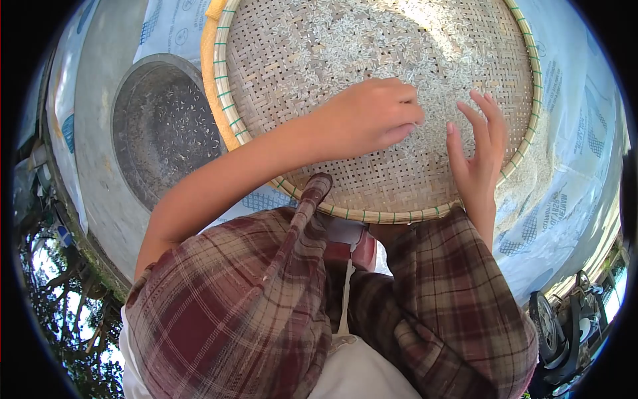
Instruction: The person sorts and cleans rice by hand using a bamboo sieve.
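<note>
A round woven bamboo tray (266, 113) with green stitching along its rim rests in front of me, close against my knees. Whitish rice grains (345, 40) are spread over its weave, thickest toward the far side. My left hand (375, 118) reaches across the tray's middle with thumb and fingers pinched together; what lies between the fingertips is too small to make out. Over the tray's right part, my right hand (480, 143) has its fingers curved and apart, holding nothing.
Left of the tray stands a dark grey basin (126, 126) with scattered grains inside. A tan rim (209, 66) shows beneath the tray's left edge. Printed white-and-blue sheeting (565, 139) covers the ground. A motorcycle (565, 326) is at lower right.
</note>
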A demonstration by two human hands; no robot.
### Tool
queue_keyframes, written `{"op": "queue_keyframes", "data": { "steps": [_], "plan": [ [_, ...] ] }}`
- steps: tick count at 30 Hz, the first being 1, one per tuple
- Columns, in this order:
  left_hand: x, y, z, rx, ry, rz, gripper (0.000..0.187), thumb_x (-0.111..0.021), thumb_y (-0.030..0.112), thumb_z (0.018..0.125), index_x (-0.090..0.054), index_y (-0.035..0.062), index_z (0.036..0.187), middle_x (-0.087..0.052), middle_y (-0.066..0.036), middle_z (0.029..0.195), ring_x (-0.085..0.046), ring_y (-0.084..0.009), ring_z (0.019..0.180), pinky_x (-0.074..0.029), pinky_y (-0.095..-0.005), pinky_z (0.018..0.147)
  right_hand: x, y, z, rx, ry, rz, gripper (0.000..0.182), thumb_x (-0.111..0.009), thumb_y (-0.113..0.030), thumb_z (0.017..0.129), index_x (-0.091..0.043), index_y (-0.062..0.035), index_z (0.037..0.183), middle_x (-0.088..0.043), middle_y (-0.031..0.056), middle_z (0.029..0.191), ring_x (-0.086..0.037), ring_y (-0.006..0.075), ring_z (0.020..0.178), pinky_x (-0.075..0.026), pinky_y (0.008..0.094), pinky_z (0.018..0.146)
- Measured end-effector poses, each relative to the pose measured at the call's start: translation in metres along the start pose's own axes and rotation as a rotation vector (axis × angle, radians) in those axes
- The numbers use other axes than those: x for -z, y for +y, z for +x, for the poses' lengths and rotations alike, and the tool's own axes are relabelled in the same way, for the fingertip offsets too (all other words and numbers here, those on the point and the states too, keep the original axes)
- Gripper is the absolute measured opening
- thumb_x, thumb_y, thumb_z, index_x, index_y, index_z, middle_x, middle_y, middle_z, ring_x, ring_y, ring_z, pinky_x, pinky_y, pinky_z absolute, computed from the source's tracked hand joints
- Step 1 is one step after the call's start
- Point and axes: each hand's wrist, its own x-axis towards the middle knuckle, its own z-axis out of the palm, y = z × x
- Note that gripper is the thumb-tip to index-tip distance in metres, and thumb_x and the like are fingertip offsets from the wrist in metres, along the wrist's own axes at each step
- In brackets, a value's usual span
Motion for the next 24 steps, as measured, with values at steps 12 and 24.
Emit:
{"op": "queue_keyframes", "data": {
  "steps": [12,24],
  "plan": [
    [-0.023,-0.005,0.005,-0.31,-0.092,0.326,0.011,-0.062,0.011,0.073,-0.058,0.0067,0.082,-0.051,-0.001,0.081,-0.051,-0.0191,0.077,-0.042,-0.0303,0.069,0.006,-0.01,-0.006,0.026,-0.138,0.06,0.026,-0.067,-0.011,0.073,-0.062,-0.0086,0.098,-0.054,0.0078,0.117,-0.045,0.0298,0.116,-0.035,0.0426,0.095],
    [0.005,0.008,-0.001,0.284,-0.091,-0.366,0.009,-0.062,0.009,0.078,-0.061,0.0004,0.081,-0.063,-0.006,0.081,-0.06,-0.0173,0.072,-0.048,-0.0272,0.068,0.003,-0.014,-0.014,0.04,-0.199,0.004,0.014,-0.068,-0.01,0.071,-0.064,-0.0079,0.085,-0.056,0.0063,0.114,-0.048,0.0263,0.114,-0.034,0.0442,0.097]
  ]
}}
